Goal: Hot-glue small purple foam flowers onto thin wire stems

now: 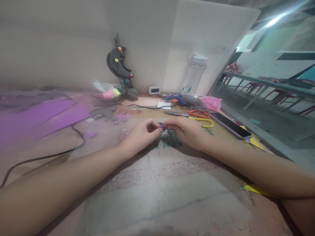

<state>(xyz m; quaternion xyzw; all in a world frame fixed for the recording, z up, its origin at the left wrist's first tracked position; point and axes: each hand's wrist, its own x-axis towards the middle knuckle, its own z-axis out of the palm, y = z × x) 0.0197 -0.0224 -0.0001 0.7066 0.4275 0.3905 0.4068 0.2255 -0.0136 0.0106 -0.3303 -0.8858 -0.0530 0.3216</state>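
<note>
— Purple scrap (162,126), how far along is it?
— Early, I'd judge: small, dark, crumpled, no finished shape. Left hand (140,134) and right hand (187,131) meet over the cardboard's (172,183) middle, fingertips pinching it between them. Scissors (199,117) lie near the far edge.

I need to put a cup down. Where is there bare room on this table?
Bare cardboard lies between the forearms, nearer than the left hand and right hand. Another patch sits between the cable and the left arm. Crowded: behind the hands, around the scissors, phone and glue gun.
</note>
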